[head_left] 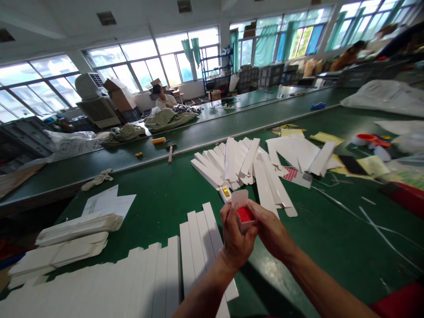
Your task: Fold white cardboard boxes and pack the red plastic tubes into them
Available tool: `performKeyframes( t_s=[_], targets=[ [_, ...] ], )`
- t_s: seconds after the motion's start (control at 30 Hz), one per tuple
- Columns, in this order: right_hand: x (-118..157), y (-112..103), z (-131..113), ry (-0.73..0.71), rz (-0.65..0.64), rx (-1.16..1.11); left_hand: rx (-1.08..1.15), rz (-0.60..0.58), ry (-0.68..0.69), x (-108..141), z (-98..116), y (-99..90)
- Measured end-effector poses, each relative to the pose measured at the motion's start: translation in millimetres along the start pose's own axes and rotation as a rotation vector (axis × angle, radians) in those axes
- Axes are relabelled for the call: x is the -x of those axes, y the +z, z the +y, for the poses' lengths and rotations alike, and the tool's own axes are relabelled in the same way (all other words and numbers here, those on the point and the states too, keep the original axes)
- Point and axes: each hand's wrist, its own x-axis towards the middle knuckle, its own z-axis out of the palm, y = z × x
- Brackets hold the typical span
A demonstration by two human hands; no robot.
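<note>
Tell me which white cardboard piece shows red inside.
The small carton between the left hand and right hand: red shows at its opening, while the long white strips nearby show only white.

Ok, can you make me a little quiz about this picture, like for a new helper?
1. True or false: the left hand and right hand both hold the small white card piece with a red patch.
2. What colour are the long folded card strips beside the hands?
3. What lies on the far green workbench: A, a yellow cylinder, or B, a red mug?

Key: 1 true; 2 white; 3 A.
</note>
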Motion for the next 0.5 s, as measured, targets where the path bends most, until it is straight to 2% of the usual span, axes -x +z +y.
performKeyframes(
  t_s=[0.1, 0.17, 0.23, 0.33, 0.43, 0.5],
  targets=[
    [-5, 9, -2, 0.005, -0.034, -0.075, 0.065, -0.032, -0.013, -7, 0, -6.7],
    [-10, 14, -3, -0.034, -0.001, -0.119, 0.175, -0.101, -0.106, -14, 2, -12.1],
    [-15, 20, -2, -0.081, 0.083, -0.150, 0.303, -0.134, -0.254, -20, 6, -16.0],
    [-22, 26, 1, -0.107, 0.168, -0.151, 0.411, -0.081, -0.430, -27, 10, -16.0],
    [-26, 30, 4, -0.153, 0.224, -0.141, 0.516, 0.011, -0.488, -29, 10, -11.6],
    [-29, 31, 6, -0.203, 0.235, -0.130, 0.517, 0.016, -0.480, -28, 6, -10.1]
  ],
)
